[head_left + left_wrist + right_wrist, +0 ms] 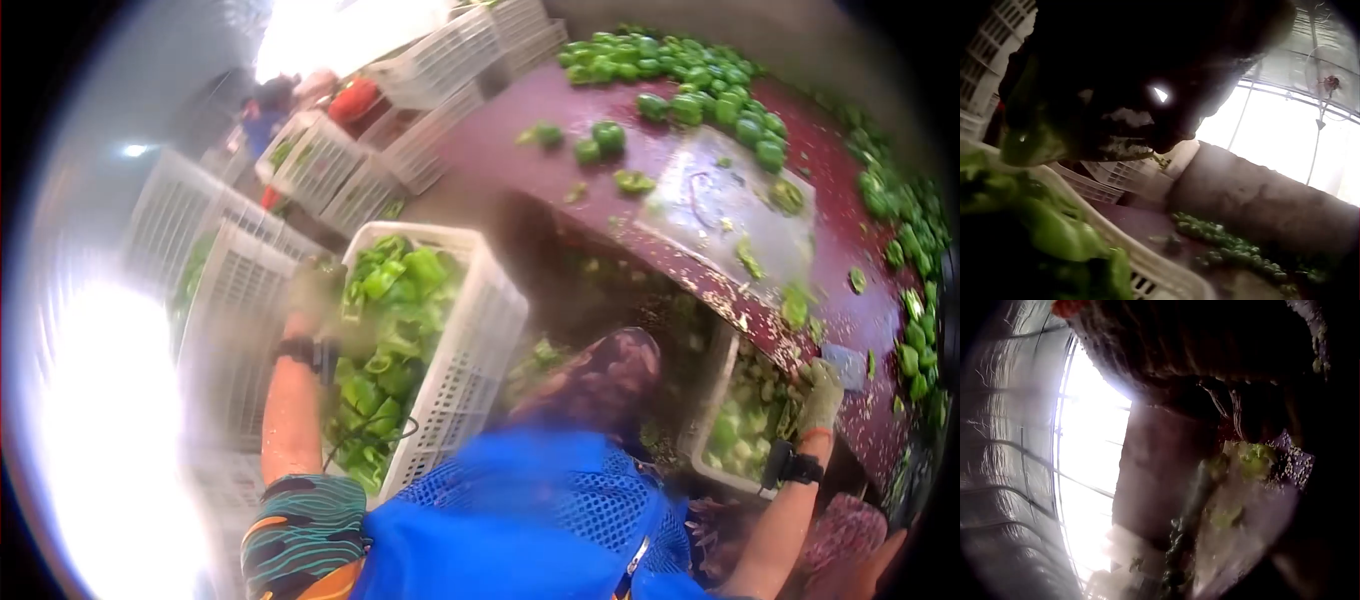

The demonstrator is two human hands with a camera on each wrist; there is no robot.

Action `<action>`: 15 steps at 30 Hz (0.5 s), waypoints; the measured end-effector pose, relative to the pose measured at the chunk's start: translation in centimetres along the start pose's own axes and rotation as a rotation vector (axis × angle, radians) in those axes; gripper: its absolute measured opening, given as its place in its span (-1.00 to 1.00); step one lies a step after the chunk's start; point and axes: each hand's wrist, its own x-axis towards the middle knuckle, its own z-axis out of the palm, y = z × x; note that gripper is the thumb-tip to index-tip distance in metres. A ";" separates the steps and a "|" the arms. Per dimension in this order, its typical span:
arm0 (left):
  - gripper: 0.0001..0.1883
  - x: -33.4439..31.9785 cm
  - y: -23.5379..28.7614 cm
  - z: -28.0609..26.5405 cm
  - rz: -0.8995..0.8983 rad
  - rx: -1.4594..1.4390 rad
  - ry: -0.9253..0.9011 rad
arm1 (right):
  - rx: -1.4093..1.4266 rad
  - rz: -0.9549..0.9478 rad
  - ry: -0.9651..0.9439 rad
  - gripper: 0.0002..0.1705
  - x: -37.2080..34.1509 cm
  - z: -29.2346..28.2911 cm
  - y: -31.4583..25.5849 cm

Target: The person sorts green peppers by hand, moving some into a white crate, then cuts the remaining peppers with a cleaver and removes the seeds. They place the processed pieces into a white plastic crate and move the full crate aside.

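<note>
My left hand (318, 290), gloved and blurred, is over the left rim of a white crate (485, 300) heaped with cut green peppers (385, 375). The left wrist view shows its dark fingers gripping a piece of green pepper (1029, 147) above the crate's contents. At the near edge of the dark red table (500, 130), my gloved right hand (822, 395) grips a cleaver, whose flat grey blade (845, 367) lies over the tabletop. In the right wrist view that hand is a dark shape, with the cleaver hidden.
Whole green peppers (690, 75) are piled along the table's back and right. A pale cutting board (740, 215) carries scraps and seeds. Below the table edge stands a tub (705, 440) of pepper cores. More white crates (240, 300) stand at left; a person in red (353, 100) is behind.
</note>
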 end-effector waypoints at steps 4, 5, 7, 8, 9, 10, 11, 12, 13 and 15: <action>-0.59 -5.8 -2.9 1.2 -0.279 0.092 -0.399 | -0.081 0.036 -0.028 -0.68 1.4 0.1 1.7; -0.61 -7.4 -4.3 2.8 -0.357 0.007 -0.466 | -0.079 0.056 -0.036 -0.67 1.4 0.1 2.0; -0.64 -8.3 -6.9 6.3 -0.438 -0.230 -0.478 | -0.020 0.081 0.003 -0.63 0.9 0.5 2.6; -0.65 -6.9 -2.4 3.6 -0.412 -0.114 -0.440 | -0.026 0.097 -0.003 -0.63 0.7 0.5 2.8; -0.65 -5.4 2.2 0.7 -0.391 0.004 -0.401 | -0.033 0.113 -0.011 -0.63 0.6 0.5 3.0; -0.65 -3.9 5.5 -1.6 -0.318 0.072 -0.331 | -0.041 0.128 -0.016 -0.63 0.4 0.4 3.1; -0.65 -2.5 5.4 -1.0 -0.330 -0.056 -0.273 | -0.053 0.126 -0.021 -0.64 0.5 0.1 3.5; -0.64 -1.0 5.4 -0.3 -0.335 -0.186 -0.215 | -0.061 0.121 -0.023 -0.66 0.5 0.0 3.5; -0.64 0.4 5.4 0.4 -0.335 -0.313 -0.158 | -0.105 0.121 0.000 -0.68 0.6 0.0 3.6; -0.61 3.5 6.7 2.0 -0.363 -0.559 -0.296 | -0.151 0.076 0.056 -0.74 -0.6 1.0 2.9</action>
